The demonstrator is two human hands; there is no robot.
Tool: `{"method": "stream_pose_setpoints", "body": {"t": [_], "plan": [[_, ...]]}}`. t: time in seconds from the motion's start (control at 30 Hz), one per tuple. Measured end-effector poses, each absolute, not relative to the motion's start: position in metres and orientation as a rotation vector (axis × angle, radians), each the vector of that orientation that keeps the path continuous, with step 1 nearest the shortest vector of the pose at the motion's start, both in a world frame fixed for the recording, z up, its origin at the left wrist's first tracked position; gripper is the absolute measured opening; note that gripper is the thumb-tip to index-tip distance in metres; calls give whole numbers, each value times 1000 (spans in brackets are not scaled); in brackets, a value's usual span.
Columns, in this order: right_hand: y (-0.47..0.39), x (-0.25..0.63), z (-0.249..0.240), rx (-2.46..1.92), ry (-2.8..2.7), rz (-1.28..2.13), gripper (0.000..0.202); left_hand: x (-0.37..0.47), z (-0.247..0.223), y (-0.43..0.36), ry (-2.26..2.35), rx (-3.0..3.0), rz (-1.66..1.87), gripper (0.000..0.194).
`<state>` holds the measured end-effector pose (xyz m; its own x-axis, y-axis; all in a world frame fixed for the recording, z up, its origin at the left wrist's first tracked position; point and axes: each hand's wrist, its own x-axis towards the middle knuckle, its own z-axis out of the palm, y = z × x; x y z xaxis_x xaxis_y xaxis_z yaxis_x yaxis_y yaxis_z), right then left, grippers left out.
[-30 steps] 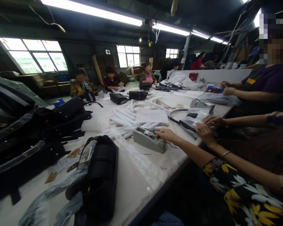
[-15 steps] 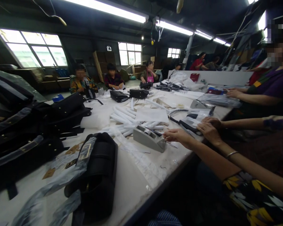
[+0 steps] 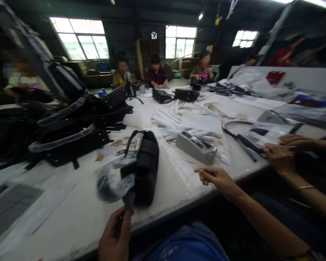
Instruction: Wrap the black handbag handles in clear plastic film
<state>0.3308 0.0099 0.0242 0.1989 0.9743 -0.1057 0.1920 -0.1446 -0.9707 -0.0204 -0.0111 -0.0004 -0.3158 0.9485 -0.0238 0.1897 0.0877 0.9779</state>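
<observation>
Near the table's front edge, my left hand (image 3: 116,232) pinches the end of a dark strap (image 3: 129,200) that hangs from a black bag (image 3: 147,170). Clear plastic wrap (image 3: 111,183) surrounds part of the bag's handle. On the right, my right hand (image 3: 213,178) reaches over the table edge with thumb and index finger close together; whatever lies between them is too small to make out. Just beyond it stands a grey tape dispenser (image 3: 194,148), apart from the fingers.
Black bags (image 3: 78,145) are piled at the left. White rolls (image 3: 165,119) and paper sheets (image 3: 202,121) lie mid-table. At the right, another person's hands (image 3: 281,156) hold a plastic-wrapped strap. Several people sit across the table (image 3: 168,214).
The view has swung left and down. My left hand has come into view, holding the bag's strap. My right hand has drawn back from the tape dispenser.
</observation>
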Motion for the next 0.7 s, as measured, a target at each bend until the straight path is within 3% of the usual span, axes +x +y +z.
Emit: {"method": "stream_pose_setpoints", "body": {"t": [0.1, 0.23, 0.47, 0.6, 0.7], "plan": [[6, 257, 38, -1307, -1289, 1285, 48, -19, 6, -14, 1529, 1133, 1288, 46], [5, 178, 54, -1020, -1378, 1461, 71, -17, 11, -17, 1423, 1155, 1315, 34], [14, 120, 49, -1181, -1452, 1259, 36, -17, 12, -19, 1275, 1169, 1406, 27], [17, 117, 47, -1292, -1485, 1231, 32, -20, 9, -20, 1230, 1111, 1388, 27], [19, 124, 47, -1279, -1435, 1448, 35, -21, 9, -25, 1198, 976, 1320, 30]]}}
